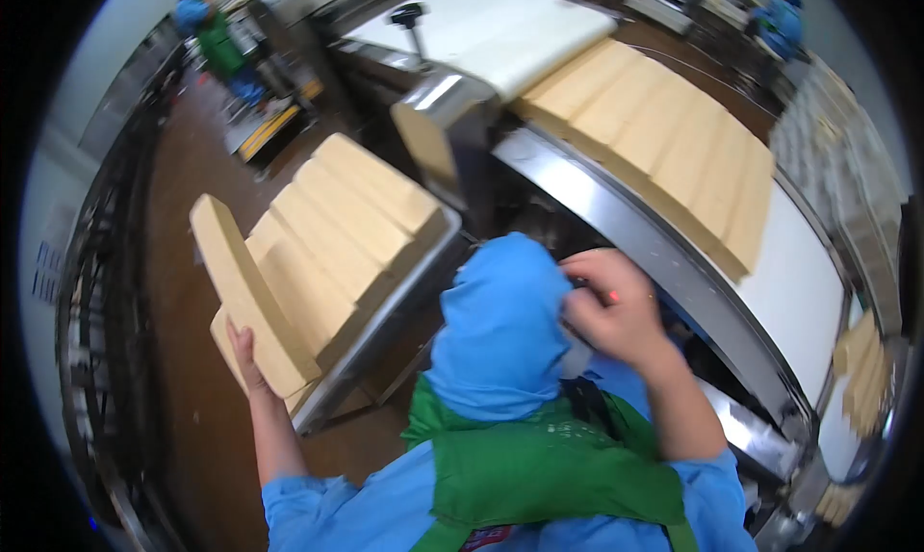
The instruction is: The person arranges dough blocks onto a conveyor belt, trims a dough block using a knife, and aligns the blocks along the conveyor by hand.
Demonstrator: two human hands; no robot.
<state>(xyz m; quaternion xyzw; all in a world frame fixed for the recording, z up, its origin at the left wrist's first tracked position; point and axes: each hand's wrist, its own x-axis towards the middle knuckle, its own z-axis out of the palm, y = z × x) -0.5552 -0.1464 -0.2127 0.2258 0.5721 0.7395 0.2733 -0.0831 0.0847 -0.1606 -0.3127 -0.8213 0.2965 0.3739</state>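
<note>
Upper left corner: a worker (pixel 219 47) in blue and green stands on the brown floor (pixel 178 359), well apart from the hands.
Loose block: the loose block (pixel 245 292), pale and long, is left of centre, over the left side of the tray blocks (pixel 332 230).
Left hand: the left hand (pixel 252 361) grips the loose block near its lower end, thumb pressed to its side, other fingers mostly hidden.
Block from hand: most of the loose block reaches upward in the frame from the left hand; its long axis slants from upper left to lower right, more steeply than the tray blocks. The left hand touches it; the right is well apart.
Tray: the tray blocks lie side by side on a tray (pixel 373 333), its rim slanting along their lower right ends.
Centre: a blue hood (pixel 500 326) rises above a green apron (pixel 549 475).
Right hand: the right hand (pixel 619 307) is raised just beside the hood, right of centre, fingers curled; whether they pinch anything, I cannot tell.
Upper right: a row of belt blocks (pixel 664 143) lies on a white belt (pixel 799 292).
Far right: smaller pale pieces (pixel 866 374) sit near the edge; another worker (pixel 782 23) is in the upper corner.
</note>
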